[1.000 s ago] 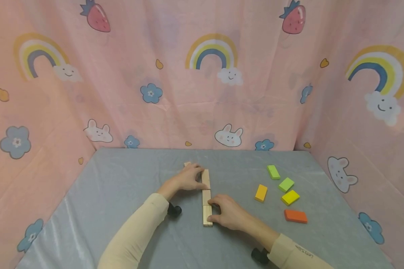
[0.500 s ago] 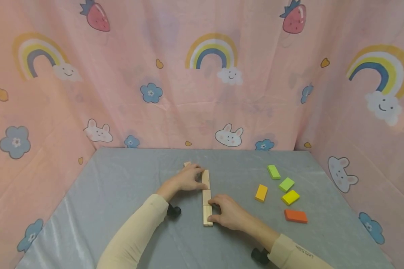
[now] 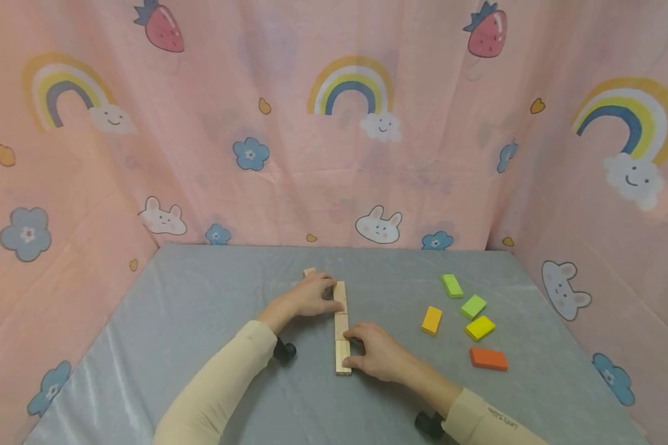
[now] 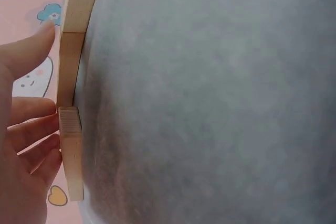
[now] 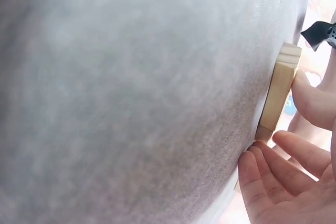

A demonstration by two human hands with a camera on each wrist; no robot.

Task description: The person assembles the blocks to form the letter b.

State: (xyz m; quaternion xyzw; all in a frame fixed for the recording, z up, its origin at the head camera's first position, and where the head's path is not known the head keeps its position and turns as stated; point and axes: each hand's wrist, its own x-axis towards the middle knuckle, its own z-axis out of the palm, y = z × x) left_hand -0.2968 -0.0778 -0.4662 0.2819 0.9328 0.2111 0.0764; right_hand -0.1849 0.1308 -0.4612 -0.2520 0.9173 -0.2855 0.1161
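Three plain wooden blocks lie end to end in a straight row on the grey cloth: a far block point(image 3: 340, 293), a middle block point(image 3: 341, 326) and a near block point(image 3: 342, 350). My left hand point(image 3: 307, 295) reaches in from the left, its thumb and fingertips against the far block. From the right, my right hand point(image 3: 381, 352) touches the near block with its thumb, while its index finger meets the row by the middle block. Neither hand wraps round a block. Another wooden block point(image 3: 309, 271) shows partly behind the left hand.
To the right lie loose coloured blocks: two green blocks point(image 3: 452, 286), a yellow block point(image 3: 480, 328), an amber block point(image 3: 431, 321) and an orange-red block point(image 3: 488, 358). A pink patterned curtain point(image 3: 289, 198) stands round the back and sides of the cloth-covered table point(image 3: 200, 346).
Both hands stay at the row and the blocks keep their places. Only the left forearm has shifted very slightly to the left.
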